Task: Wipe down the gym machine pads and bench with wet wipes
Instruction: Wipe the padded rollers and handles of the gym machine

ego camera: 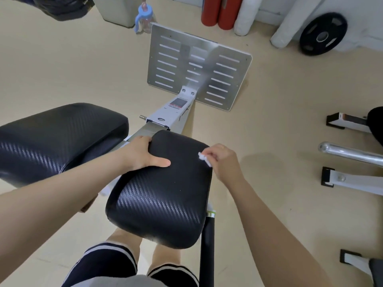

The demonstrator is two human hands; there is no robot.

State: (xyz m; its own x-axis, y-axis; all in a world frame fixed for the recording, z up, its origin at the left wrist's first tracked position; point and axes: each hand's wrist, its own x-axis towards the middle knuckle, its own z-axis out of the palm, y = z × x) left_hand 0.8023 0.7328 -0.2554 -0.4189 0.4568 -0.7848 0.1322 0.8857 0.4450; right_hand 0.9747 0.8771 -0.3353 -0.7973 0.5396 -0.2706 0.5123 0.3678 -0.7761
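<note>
Here the wipe (pixel 204 159), a small crumpled white wad, is sitting at the right edge of the near pad (pixel 163 189), toward its far corner. The right hand (pixel 222 160) is pinching the wipe between curled fingertips and is holding it against the pad's black textured cover. The left hand (pixel 143 155) is gripping the pad's far left corner: the thumb is lying flat across the top surface and the fingers are curling over the far edge.

The near pad is lying directly below the camera, above the person's knees and dark striped shorts (pixel 107 266). A second pad (pixel 60 137) of the same black material is lying to the left, apart from the first, with the left forearm crossing in front of it. Between the pads, a grey frame beam (pixel 174 112) is running away toward a slotted metal footplate (pixel 199 67) standing on the beige floor (pixel 72 69).

Beyond the footplate, a blue bottle (pixel 145 17) is standing by a white post. Red rollers (pixel 220 11) and white rollers (pixel 248 15) are leaning against the far wall, with a black weight plate (pixel 323 34) beside them. At the right, a chrome bar (pixel 350 153) and white frame feet (pixel 352 179) of another machine are showing.
</note>
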